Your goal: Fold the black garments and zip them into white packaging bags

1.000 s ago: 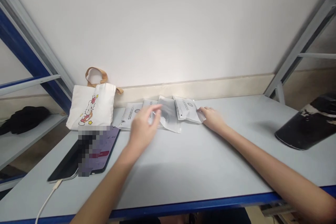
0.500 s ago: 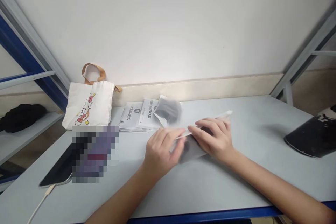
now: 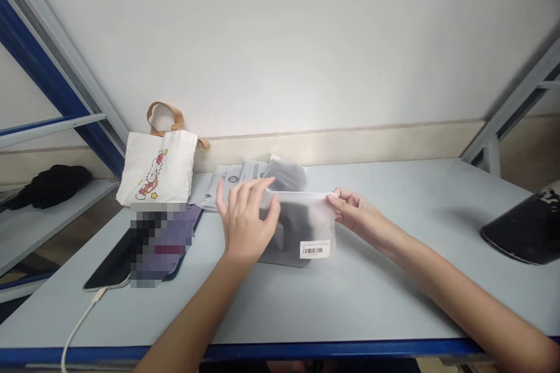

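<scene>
The frosted zip bag [image 3: 311, 227] lies flat at centre table, held by both hands, with a dark, soft-looking folded item [image 3: 289, 227] visible through the film and a barcode label [image 3: 314, 249] at its lower right. The hands are apart, both engaged on this one bag. The right hand [image 3: 355, 211] pinches the upper right corner between thumb and fingers. The left hand [image 3: 245, 222] lies spread over the left end, fingers reaching the zip edge [image 3: 301, 194]. This hold appears to keep the top edge straight and the bag flat against the pale grey table [image 3: 371, 303].

At 12 o'clock from the bag, touching its top edge, lie white printed packets [image 3: 230, 182] and a second frosted bag [image 3: 284, 176] with dark contents. At 10 o'clock stands a canvas tote bag [image 3: 160, 169] with tan handles [image 3: 165, 118]; its interior is not visible. At 9 o'clock lies a smartphone [image 3: 111, 265], its screen obscured, with a white charging cable [image 3: 81, 323] attached. At 3 o'clock, near the table's edge, sits a black object [image 3: 522, 236], type undetermined.
</scene>
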`<act>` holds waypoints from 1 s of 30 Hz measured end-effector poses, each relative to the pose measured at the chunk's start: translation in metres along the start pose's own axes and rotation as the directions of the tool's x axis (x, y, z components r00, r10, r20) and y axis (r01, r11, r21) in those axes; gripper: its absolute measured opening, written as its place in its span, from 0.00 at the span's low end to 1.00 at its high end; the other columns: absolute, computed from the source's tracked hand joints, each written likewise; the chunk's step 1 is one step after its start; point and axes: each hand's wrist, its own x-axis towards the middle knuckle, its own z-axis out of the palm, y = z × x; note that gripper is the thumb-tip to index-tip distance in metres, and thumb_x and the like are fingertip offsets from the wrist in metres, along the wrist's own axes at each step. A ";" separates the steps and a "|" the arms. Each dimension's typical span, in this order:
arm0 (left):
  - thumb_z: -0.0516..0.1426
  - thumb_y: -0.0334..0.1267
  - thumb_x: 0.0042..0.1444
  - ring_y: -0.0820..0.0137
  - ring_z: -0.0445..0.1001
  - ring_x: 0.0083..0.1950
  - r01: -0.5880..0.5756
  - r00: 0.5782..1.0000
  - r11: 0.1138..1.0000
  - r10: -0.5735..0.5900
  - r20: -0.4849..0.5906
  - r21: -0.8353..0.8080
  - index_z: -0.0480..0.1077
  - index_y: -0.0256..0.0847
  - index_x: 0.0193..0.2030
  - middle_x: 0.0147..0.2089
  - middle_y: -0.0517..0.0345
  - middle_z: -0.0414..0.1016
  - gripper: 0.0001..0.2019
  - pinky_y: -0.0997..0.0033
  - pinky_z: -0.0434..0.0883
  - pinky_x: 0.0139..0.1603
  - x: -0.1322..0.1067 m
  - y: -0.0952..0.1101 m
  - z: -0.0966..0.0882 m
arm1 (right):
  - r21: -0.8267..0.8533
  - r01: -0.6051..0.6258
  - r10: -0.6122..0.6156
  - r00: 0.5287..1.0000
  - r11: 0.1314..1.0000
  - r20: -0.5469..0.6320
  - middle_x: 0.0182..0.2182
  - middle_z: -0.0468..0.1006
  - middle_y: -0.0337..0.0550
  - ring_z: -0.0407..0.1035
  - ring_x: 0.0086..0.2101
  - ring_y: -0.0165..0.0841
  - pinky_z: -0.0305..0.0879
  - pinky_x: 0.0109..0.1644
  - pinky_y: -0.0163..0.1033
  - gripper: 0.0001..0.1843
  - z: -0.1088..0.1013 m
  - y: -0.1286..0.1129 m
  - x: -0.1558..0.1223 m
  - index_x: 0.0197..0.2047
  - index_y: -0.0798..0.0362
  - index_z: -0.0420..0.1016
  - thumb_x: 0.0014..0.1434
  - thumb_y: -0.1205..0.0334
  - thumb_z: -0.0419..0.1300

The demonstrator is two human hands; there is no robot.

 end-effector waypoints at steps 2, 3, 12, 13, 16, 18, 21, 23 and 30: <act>0.54 0.39 0.58 0.66 0.69 0.51 -0.112 0.985 0.989 0.124 0.121 -0.099 0.67 0.45 0.49 0.47 0.59 0.74 0.12 0.52 0.42 0.67 -0.002 0.007 0.000 | 0.024 -0.034 0.033 0.998 0.999 0.052 0.28 0.69 0.35 0.65 0.30 0.26 0.63 0.40 0.35 0.14 0.006 0.003 -0.001 0.31 0.52 0.66 0.57 0.50 0.59; 0.53 0.40 0.59 0.67 0.69 0.51 -0.145 0.966 0.976 0.176 0.192 -0.163 0.67 0.45 0.50 0.48 0.60 0.74 0.13 0.53 0.45 0.66 -0.002 0.010 0.000 | -0.001 -0.036 0.036 0.997 0.999 0.064 0.28 0.70 0.35 0.66 0.30 0.26 0.64 0.41 0.36 0.13 0.009 0.004 -0.002 0.32 0.52 0.67 0.57 0.50 0.59; 0.54 0.45 0.60 0.71 0.67 0.36 -0.142 0.932 0.911 0.255 0.258 -0.388 0.70 0.42 0.40 0.32 0.61 0.74 0.10 0.69 0.64 0.40 -0.006 0.011 0.006 | -0.811 0.407 -0.490 0.854 0.420 0.175 0.29 0.72 0.40 0.65 0.28 0.30 0.60 0.31 0.36 0.09 0.030 0.009 -0.019 0.39 0.51 0.69 0.63 0.64 0.48; 0.54 0.45 0.59 0.71 0.67 0.35 -0.158 0.936 0.910 0.262 0.235 -0.384 0.70 0.41 0.37 0.31 0.61 0.73 0.10 0.70 0.63 0.38 -0.007 0.012 0.006 | -0.828 0.429 -0.528 0.826 0.362 0.197 0.28 0.72 0.40 0.65 0.28 0.29 0.60 0.31 0.35 0.08 0.031 0.010 -0.020 0.39 0.52 0.69 0.63 0.65 0.48; 0.53 0.44 0.61 0.71 0.65 0.33 -0.184 0.942 0.921 0.265 0.207 -0.342 0.68 0.40 0.30 0.28 0.61 0.72 0.12 0.69 0.62 0.36 -0.006 0.016 0.004 | -0.849 0.452 -0.605 0.767 0.274 0.213 0.25 0.68 0.38 0.63 0.26 0.29 0.58 0.28 0.35 0.08 0.034 0.012 -0.022 0.37 0.52 0.69 0.61 0.68 0.49; 0.52 0.43 0.61 0.70 0.66 0.35 -0.171 0.934 0.925 0.262 0.244 -0.340 0.68 0.41 0.31 0.29 0.61 0.73 0.11 0.69 0.62 0.37 -0.003 0.017 0.002 | -0.839 0.470 -0.651 0.733 0.274 0.198 0.24 0.66 0.38 0.62 0.24 0.29 0.58 0.27 0.35 0.08 0.035 0.010 -0.023 0.37 0.52 0.69 0.60 0.69 0.50; 0.51 0.43 0.62 0.69 0.66 0.39 -0.117 0.928 0.928 0.229 0.294 -0.353 0.68 0.42 0.34 0.33 0.61 0.74 0.10 0.68 0.63 0.41 0.004 0.009 -0.003 | -0.814 0.481 -0.734 0.671 0.326 0.102 0.25 0.67 0.38 0.63 0.25 0.29 0.60 0.29 0.36 0.07 0.032 0.003 -0.023 0.38 0.51 0.69 0.60 0.69 0.52; 0.51 0.42 0.61 0.68 0.66 0.41 -0.085 0.940 0.941 0.185 0.287 -0.329 0.69 0.43 0.34 0.34 0.61 0.74 0.09 0.67 0.63 0.43 0.011 -0.003 -0.008 | -0.794 0.452 -0.771 0.636 0.407 -0.032 0.28 0.70 0.39 0.65 0.28 0.30 0.61 0.31 0.37 0.06 0.022 -0.004 -0.022 0.37 0.49 0.70 0.60 0.67 0.53; 0.53 0.42 0.60 0.65 0.67 0.43 -0.046 0.987 0.992 0.064 0.144 -0.121 0.70 0.44 0.35 0.36 0.59 0.75 0.08 0.63 0.64 0.47 0.019 -0.041 -0.015 | -0.717 0.428 -0.822 0.430 0.551 -0.374 0.27 0.66 0.38 0.63 0.30 0.34 0.59 0.33 0.40 0.07 -0.022 -0.023 -0.014 0.31 0.46 0.71 0.59 0.57 0.56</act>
